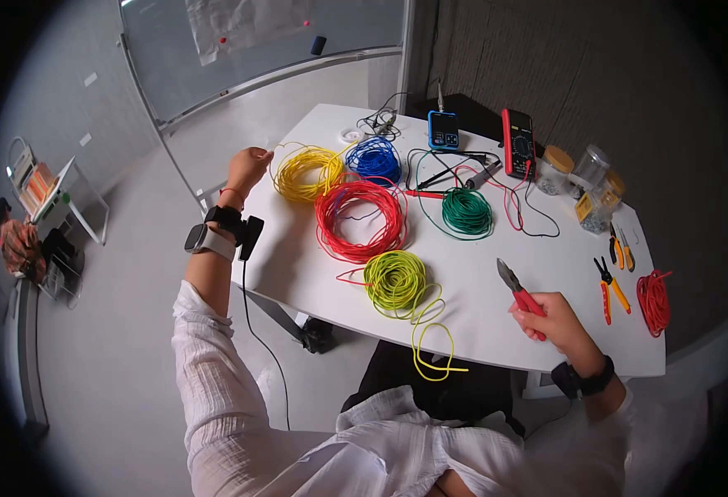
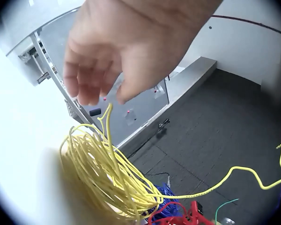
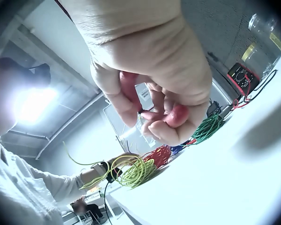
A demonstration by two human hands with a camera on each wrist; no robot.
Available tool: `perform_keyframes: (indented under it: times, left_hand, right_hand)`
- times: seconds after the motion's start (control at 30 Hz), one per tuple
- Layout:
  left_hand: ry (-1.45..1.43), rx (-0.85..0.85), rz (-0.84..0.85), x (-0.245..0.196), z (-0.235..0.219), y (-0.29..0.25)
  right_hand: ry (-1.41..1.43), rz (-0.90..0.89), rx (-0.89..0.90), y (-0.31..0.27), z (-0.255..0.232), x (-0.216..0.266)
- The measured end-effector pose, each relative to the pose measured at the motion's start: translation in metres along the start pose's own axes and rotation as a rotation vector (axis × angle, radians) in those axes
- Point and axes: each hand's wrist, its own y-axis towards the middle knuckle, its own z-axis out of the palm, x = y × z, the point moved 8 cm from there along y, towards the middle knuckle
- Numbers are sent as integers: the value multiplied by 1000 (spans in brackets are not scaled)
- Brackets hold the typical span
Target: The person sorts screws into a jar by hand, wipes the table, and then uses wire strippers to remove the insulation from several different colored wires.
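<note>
In the head view my left hand [image 1: 250,166] is raised at the table's left edge, beside the coil of yellow wire [image 1: 309,173]. The left wrist view shows that hand [image 2: 124,51] with loosely bent fingers and a gap between thumb and fingers. The yellow wire's upright end [image 2: 110,107] stands right at the fingertips. My right hand [image 1: 561,321] grips red-handled cutting pliers [image 1: 516,286] over the table's front right, their metal jaws pointing away from me. In the right wrist view the fingers curl round the red handles [image 3: 177,116]; the cutting end is hidden there.
Red [image 1: 361,222], blue [image 1: 374,161], green [image 1: 467,212] and yellow-green [image 1: 395,284] wire coils lie on the white table [image 1: 463,306]. Behind are a red multimeter [image 1: 519,142], a blue meter [image 1: 443,129] and jars [image 1: 556,170]. Wire strippers [image 1: 613,290] lie at right. A person [image 1: 26,250] sits far left.
</note>
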Motion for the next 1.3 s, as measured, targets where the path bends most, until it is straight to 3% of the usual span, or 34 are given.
perform_keyframes:
  times: [0.13,0.2,0.23,0.3,0.37,0.43,0.53,0.6,0.67,0.73,0.87,1.03,1.13,1.2,1.23,1.27,1.3]
  left_hand:
    - [-189,112,-28,9,10,-10]
    - [-196,21,-14,13,4,-10]
    - [-103,-56,58,20,-4,-4]
    - [70,-222,209,-6,-25,-25]
    - [5,-256,262,-31,-45,-53]
    - [122,-390,484,-48,-61,-86]
    - [285,-303,510,-89,-63,-142]
    - [78,-30,527,-112,-39,-172]
    - [-152,137,507,-139,-22,-194]
    - [-10,242,765,-212,-3,-234]
    - [123,47,955,-268,31,-208]
    - [199,121,926,-275,113,-117]
    - [245,252,945,-277,139,-99]
    - [-1,437,711,-269,146,-90]
    - [-104,422,615,-273,135,-98]
    - [-104,428,628,-283,126,-112]
    - [-252,523,509,-287,121,-126]
  right_hand:
    - [-30,40,4,-12,-7,-10]
    - [38,47,25,-13,-7,-14]
    - [42,49,17,-13,-10,-15]
    - [147,67,30,-16,-12,-18]
    - [175,59,-5,-19,-19,-24]
    - [207,44,-32,-20,-26,-32]
    - [248,52,-57,-20,-35,-44]
    - [289,71,-33,-19,-36,-47]
    - [348,85,-13,-17,-36,-47]
    - [400,93,6,-18,-34,-45]
    - [266,4,49,-18,-26,-42]
    - [35,-57,31,-32,-20,-35]
    - [-74,-166,-7,-41,-21,-30]
    - [-74,-186,-29,-49,-25,-29]
    - [-77,-186,-47,-51,-28,-33]
    - [-80,-185,-65,-53,-30,-36]
    - [-76,-182,-76,-54,-33,-36]
